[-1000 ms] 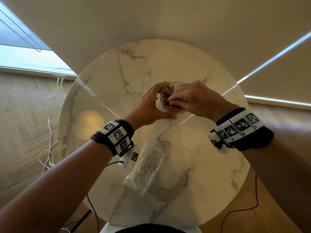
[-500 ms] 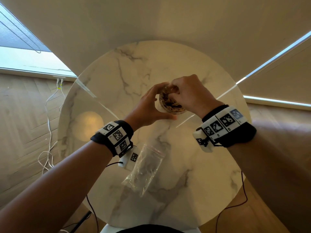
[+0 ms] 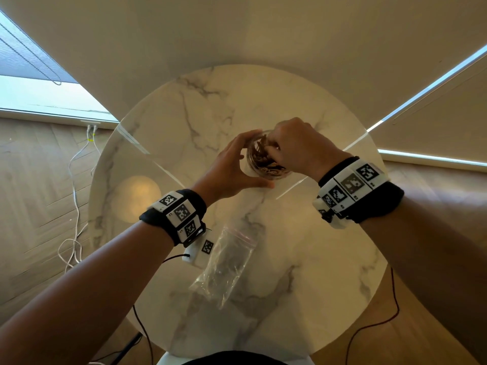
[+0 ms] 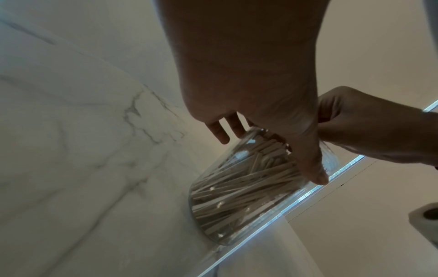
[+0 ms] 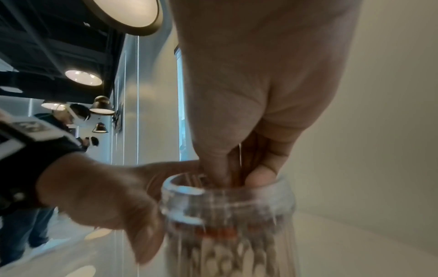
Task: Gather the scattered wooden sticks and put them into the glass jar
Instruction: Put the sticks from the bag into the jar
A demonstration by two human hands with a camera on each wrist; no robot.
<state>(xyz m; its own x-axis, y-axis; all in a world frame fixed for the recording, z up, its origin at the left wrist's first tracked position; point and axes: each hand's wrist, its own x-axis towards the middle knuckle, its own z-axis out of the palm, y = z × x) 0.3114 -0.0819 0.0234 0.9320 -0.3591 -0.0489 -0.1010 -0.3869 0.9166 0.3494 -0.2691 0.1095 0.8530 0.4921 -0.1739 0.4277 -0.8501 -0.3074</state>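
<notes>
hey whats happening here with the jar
A person is filling a glass jar with wooden sticks on a round marble table. The left hand grips the jar's side, while the right hand pinches sticks at its mouth. An empty-looking plastic bag lies nearer the person.

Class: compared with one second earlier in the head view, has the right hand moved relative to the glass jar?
Yes. The right hand has swung toward the far rim of the glass jar, knuckles now raised above its mouth.
</notes>
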